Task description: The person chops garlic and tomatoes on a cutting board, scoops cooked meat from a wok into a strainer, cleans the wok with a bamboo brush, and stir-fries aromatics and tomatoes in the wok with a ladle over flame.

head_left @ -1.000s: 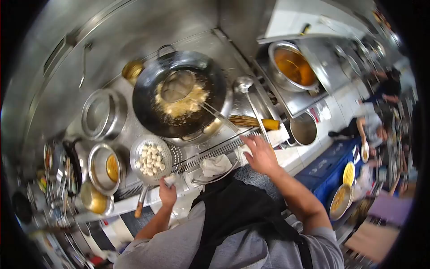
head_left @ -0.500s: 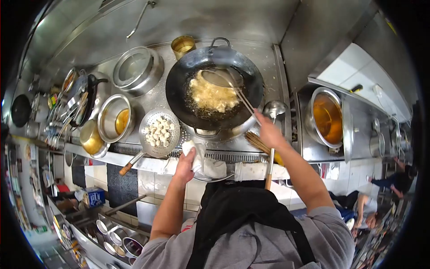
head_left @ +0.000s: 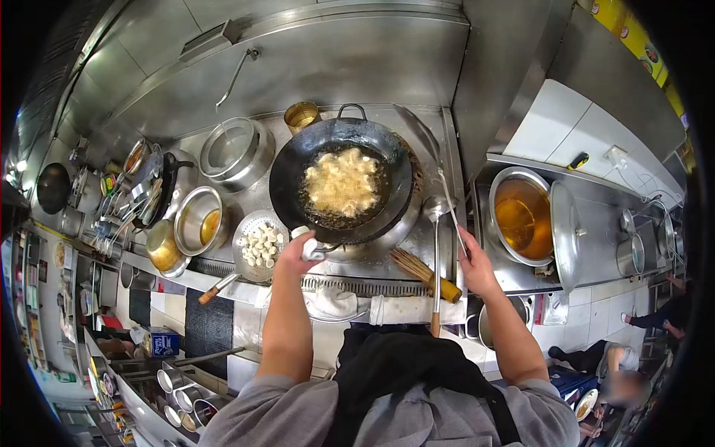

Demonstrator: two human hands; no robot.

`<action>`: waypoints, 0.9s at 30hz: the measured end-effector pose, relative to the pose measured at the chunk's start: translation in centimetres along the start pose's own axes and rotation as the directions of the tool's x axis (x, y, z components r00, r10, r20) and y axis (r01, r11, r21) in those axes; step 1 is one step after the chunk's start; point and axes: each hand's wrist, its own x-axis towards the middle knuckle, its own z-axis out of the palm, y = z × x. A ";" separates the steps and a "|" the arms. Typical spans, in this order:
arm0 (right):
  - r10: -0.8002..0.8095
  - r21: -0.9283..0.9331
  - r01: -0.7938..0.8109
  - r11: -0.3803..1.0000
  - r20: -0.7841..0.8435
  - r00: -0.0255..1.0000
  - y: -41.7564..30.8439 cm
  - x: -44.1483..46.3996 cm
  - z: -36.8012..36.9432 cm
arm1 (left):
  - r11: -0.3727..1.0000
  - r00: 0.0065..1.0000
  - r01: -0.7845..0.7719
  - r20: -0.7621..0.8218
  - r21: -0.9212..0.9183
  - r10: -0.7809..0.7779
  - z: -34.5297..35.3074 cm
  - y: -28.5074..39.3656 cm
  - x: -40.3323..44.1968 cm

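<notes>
Both my arms reach out ahead of me, bare below the upper arm, with my hands well apart and roughly level. My left forearm (head_left: 287, 328) points almost straight forward, and my left hand (head_left: 293, 258) is closed in a grip, its fingers turned inward. My right forearm (head_left: 515, 331) slants in from the elbow — my right hand (head_left: 478, 270) is curled closed too, its fingertips pointing forward and slightly inward.
</notes>
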 end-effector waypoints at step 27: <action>0.115 0.412 -0.312 0.856 0.437 0.892 -3.2 0.0 12.3 | 0.687 0.771 -0.602 -0.518 -0.406 0.370 -6.4 -3.8 -17.3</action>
